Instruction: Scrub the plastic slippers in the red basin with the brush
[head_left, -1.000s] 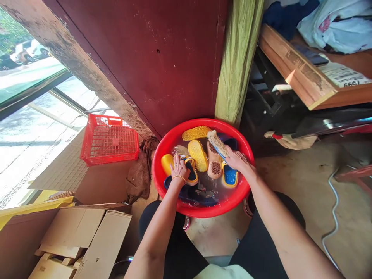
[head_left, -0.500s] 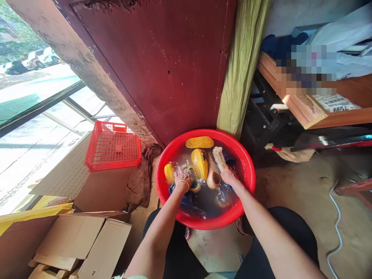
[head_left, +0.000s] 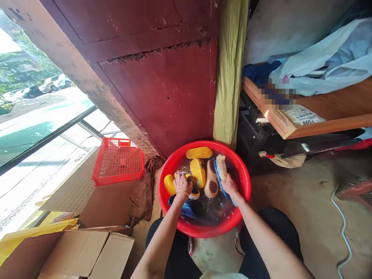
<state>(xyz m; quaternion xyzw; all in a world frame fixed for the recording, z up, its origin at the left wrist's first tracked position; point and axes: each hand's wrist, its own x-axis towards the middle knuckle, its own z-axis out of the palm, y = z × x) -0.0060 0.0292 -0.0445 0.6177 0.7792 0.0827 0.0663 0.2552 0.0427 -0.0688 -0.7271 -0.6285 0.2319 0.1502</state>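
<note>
A red basin of murky water stands between my knees, holding several clog-like shoes. My left hand lies palm down with fingers spread over a yellow and white shoe. Beside it floats a yellow shoe. My right hand is closed on a brush whose cream bristles show; its handle is hidden. A long blue shoe lies under the brush. A tan shoe with a brown sole patch, another yellow shoe, and a yellow sole fill the middle and back. A dark blue shoe lies near the front left.
A red plastic crate sits on cardboard at the left, above open cardboard boxes. A brown cloth lies beside the basin. Behind stands a dark red door. A wooden tray juts out at the right, and a cable crosses the floor.
The view has tilted upward. The long blue shoe by my right hand and the dark blue shoe at front left now show more clearly above the water. The splashing has calmed.
</note>
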